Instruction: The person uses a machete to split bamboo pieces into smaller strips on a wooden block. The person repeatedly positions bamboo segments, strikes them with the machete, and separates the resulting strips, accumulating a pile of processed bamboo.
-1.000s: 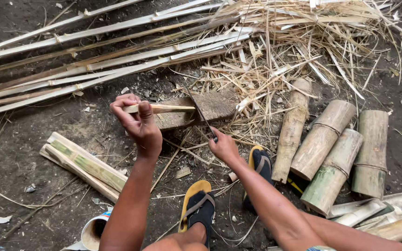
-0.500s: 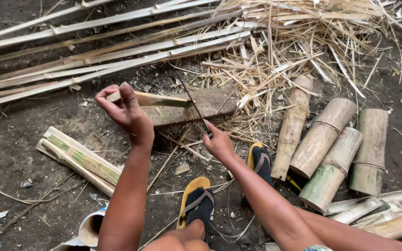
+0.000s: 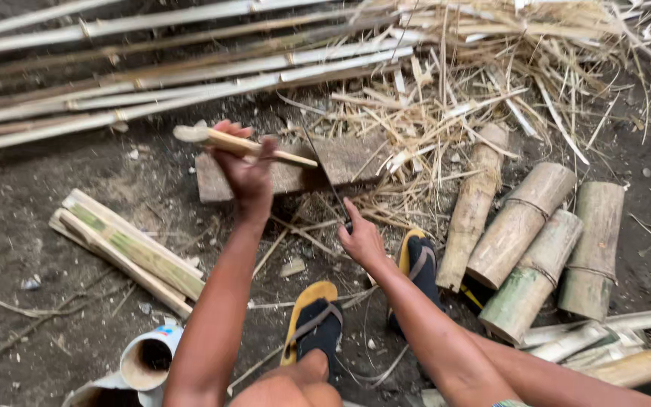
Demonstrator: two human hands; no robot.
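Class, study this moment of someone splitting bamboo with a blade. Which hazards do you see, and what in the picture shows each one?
1. The left hand grips the bamboo strip close to where the knife, held by the right hand, meets it; a slip might cut the fingers.
2. The blade's handle end points towards the feet in open sandals, so a blade pulled free could strike them.
3. Split strips may carry sharp edges, and both hands are bare.
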